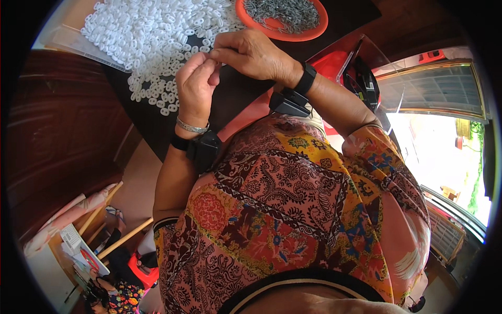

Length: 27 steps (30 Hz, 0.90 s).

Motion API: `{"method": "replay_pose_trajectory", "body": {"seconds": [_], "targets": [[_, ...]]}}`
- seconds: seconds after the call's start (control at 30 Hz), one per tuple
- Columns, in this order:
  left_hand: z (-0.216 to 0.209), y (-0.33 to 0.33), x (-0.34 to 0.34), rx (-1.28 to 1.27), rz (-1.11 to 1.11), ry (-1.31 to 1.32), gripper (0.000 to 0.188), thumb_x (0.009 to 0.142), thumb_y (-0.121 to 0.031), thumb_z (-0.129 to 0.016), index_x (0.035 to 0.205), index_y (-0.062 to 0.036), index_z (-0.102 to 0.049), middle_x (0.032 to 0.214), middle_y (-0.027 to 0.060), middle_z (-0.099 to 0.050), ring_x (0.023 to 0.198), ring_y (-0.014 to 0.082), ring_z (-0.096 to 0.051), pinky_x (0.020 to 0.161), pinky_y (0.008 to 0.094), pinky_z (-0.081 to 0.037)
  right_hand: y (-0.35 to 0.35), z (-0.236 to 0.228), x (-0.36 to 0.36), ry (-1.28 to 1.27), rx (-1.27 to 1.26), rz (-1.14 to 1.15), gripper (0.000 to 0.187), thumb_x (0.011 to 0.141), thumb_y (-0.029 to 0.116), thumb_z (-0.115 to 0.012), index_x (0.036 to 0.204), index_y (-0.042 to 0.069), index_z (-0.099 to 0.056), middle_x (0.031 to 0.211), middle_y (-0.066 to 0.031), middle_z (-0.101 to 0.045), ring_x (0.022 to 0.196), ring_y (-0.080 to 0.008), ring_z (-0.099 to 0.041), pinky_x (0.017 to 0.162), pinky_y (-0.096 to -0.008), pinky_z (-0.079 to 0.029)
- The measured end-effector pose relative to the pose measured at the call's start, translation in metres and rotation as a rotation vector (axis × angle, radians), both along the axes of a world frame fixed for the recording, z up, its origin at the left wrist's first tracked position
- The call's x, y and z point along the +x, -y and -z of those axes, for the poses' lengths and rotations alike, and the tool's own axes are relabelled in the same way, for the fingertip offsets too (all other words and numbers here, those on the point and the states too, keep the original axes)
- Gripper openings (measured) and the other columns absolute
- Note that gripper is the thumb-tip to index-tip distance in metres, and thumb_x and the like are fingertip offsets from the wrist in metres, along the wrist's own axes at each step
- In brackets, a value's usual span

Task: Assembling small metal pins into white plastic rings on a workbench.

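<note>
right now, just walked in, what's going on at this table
A person has the fingertips of the left hand and right hand together over the near part of the dark table; what they may be pinching is too hidden to tell. Just beyond lies a big heap of small white oval pieces, some spread loose toward the left hand. Past the right hand, an orange-red dish holds many small grey pieces.

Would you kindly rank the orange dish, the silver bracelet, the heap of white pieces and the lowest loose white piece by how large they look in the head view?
1. Heap of white pieces
2. Orange dish
3. Silver bracelet
4. Lowest loose white piece
</note>
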<state>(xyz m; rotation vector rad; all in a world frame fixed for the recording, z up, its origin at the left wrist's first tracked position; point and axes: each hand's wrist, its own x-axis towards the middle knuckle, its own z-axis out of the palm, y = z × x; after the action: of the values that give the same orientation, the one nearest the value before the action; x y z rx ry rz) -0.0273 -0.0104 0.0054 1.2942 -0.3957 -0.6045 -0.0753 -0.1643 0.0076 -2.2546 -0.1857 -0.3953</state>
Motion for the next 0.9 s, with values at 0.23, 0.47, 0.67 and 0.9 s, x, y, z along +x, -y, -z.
{"method": "replay_pose_trajectory", "body": {"seconds": [0.23,0.47,0.67,0.9], "targets": [[0.003,-0.006,0.011,0.050,-0.042,0.092,0.015,0.087,-0.012,-0.050,0.077,-0.0034,-0.057,0.064,-0.0024,-0.048,0.054,0.0036,-0.039,0.048,0.0179,-0.029,0.009,-0.005,0.005,0.077,-0.089,0.019,0.023,0.090,0.025,-0.056,0.085,0.004,-0.061,0.062,-0.0078,-0.054,0.055,-0.0165,-0.051,0.053,-0.0307,-0.042],[0.003,-0.019,0.036,-0.059,-0.197,0.039,0.018,0.087,-0.015,-0.050,0.077,-0.0006,-0.057,0.061,0.0015,-0.049,0.048,0.0082,-0.038,0.044,0.0207,-0.028,0.022,0.011,0.008,0.186,-0.254,0.054,0.015,0.082,0.020,-0.062,0.088,0.006,-0.065,0.072,-0.0089,-0.063,0.065,-0.0259,-0.062,0.060,-0.0331,-0.049],[0.000,-0.020,0.038,-0.160,-0.214,-0.025,0.017,0.086,-0.014,-0.050,0.079,0.0000,-0.056,0.062,0.0028,-0.050,0.047,0.0088,-0.038,0.044,0.0209,-0.028,0.009,0.012,0.004,0.099,-0.442,0.011,0.013,0.077,0.017,-0.063,0.089,0.011,-0.066,0.083,-0.0062,-0.061,0.078,-0.0250,-0.061,0.068,-0.0355,-0.049],[0.000,-0.017,0.032,-0.128,-0.215,0.006,0.017,0.085,-0.013,-0.051,0.075,-0.0014,-0.056,0.059,0.0007,-0.050,0.047,0.0073,-0.039,0.044,0.0203,-0.029,0.001,0.014,0.010,0.083,-0.577,0.002,0.013,0.078,0.017,-0.063,0.089,0.011,-0.063,0.083,-0.0068,-0.059,0.080,-0.0271,-0.061,0.069,-0.0371,-0.049]]}}
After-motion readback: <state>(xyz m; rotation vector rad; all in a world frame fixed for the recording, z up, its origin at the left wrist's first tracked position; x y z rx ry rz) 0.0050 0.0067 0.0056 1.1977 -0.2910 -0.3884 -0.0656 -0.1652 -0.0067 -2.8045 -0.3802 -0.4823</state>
